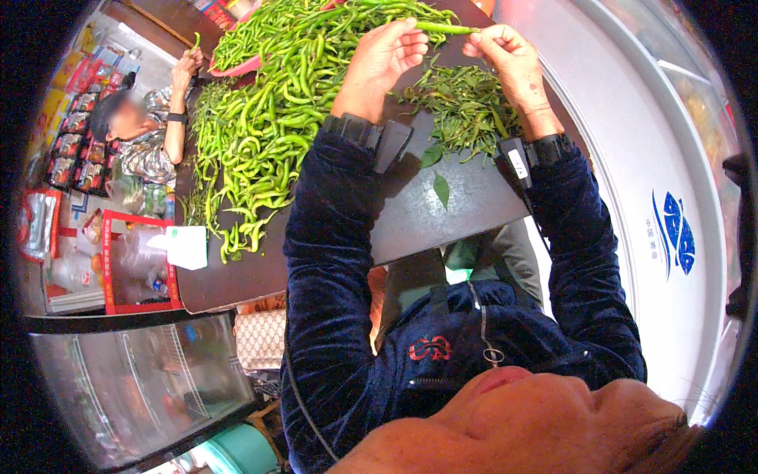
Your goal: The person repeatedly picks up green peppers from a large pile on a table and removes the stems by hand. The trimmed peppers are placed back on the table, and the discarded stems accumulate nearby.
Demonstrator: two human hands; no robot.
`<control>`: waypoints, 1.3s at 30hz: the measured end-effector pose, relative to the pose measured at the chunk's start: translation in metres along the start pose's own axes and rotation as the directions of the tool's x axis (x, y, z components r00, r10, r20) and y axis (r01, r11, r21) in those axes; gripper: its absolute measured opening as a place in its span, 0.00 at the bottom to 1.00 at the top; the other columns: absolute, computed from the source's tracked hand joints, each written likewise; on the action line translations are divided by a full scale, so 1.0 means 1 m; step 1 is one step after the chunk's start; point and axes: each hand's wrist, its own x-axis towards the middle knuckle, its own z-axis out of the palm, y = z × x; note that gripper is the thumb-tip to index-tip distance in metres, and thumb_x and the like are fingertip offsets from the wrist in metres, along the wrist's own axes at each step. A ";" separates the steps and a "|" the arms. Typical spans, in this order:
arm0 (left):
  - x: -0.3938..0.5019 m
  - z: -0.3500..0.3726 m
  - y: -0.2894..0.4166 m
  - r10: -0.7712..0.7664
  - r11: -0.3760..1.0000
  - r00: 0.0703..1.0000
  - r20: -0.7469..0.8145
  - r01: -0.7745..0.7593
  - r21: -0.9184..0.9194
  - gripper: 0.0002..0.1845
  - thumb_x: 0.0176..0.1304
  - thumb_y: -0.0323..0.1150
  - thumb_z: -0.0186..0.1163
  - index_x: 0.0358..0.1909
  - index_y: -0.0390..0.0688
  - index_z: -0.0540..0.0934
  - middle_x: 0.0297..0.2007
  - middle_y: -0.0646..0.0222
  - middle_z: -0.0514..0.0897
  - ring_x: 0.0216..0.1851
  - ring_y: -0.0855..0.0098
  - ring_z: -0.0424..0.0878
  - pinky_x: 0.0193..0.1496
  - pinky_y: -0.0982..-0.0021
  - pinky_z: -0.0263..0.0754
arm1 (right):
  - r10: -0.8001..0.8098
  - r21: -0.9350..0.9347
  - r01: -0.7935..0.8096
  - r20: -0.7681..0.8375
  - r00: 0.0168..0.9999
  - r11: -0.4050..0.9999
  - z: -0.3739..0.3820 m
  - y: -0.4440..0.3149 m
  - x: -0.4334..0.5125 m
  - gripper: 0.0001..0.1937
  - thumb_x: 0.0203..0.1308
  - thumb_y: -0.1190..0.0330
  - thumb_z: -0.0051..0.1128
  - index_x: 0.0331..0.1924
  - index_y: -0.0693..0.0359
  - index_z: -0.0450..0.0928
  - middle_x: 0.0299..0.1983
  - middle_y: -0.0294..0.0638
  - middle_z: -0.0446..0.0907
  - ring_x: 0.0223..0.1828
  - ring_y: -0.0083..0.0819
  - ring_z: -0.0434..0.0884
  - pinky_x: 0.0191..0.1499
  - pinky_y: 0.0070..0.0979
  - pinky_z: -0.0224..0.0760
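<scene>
A single green chili pepper point(444, 28) is stretched between my two hands above the far part of the dark table point(468, 204). My left hand point(385, 62) has its thumb and forefinger at the pepper's left end, the other fingers curled loosely. The pepper's stem end is pinched by the thumb and fingers of my right hand point(509, 65). To the left of my left hand spreads a big heap of green chili peppers point(278, 118). Below and between my hands lies a pile of stems and green leaves point(465, 106), with a loose leaf point(441, 191) nearer me.
A pink basin point(237, 68) of peppers stands at the far left. Across the table, another person's hand point(188, 62) holds a pepper. A white box-like item point(187, 246) sits at the left table corner. A white freezer cabinet point(633, 178) runs along the right; a glass-fronted cooler point(142, 385) stands lower left.
</scene>
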 end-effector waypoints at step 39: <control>-0.002 0.008 -0.006 0.507 0.704 0.862 -0.011 -0.407 0.582 0.11 0.61 0.33 0.60 0.40 0.35 0.80 0.29 0.66 0.82 0.25 0.77 0.80 0.27 0.78 0.77 | 0.135 -0.129 -0.135 -0.007 0.991 0.982 -0.003 0.012 0.002 0.10 0.58 0.71 0.59 0.44 0.61 0.80 0.33 0.29 0.80 0.31 0.15 0.75 0.36 0.14 0.70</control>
